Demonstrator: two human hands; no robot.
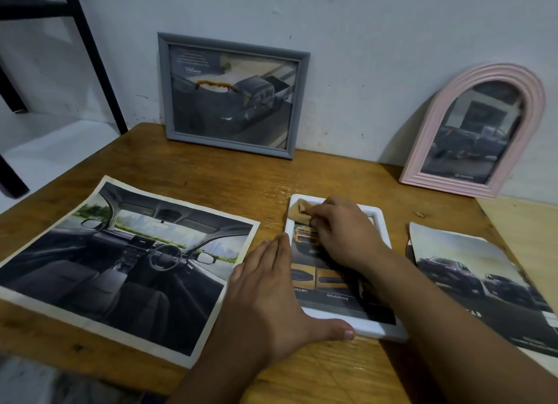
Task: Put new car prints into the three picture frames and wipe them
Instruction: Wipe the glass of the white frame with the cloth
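My table point(211, 174), bare wood, fills the view from the pale wall point(362, 41) down to my forearms. A black metal stand point(90, 56) rises at the far left, off the table's edge.

The biggest sheet on the wood is the interior print point(120, 261), a car cabin seen from the rear seats, lying flat at my left with creased white borders. At my right lies the car print point(489, 286), dark vehicles under a pale sky, its near corner running out of view.

Against the wall lean two frames, both upright and tilted back: the grey frame point(232, 95) with a pickup picture behind glass, and, well apart to its right, the arched pink frame point(474, 132) with another dark truck.

Between the two loose prints lies the white frame point(379, 332), flat, face up, a yellow-and-grey car sheet under its glass.

My left hand point(271, 298) lies flat beside it, fingers straight and together along its left edge, thumb stretched along its near rim, bracing it. My right hand point(341, 231) rests on the glass near the far end, fingers curled and pinching a small tan cloth point(299, 210), which is bunched at the frame's far left corner and touching it.
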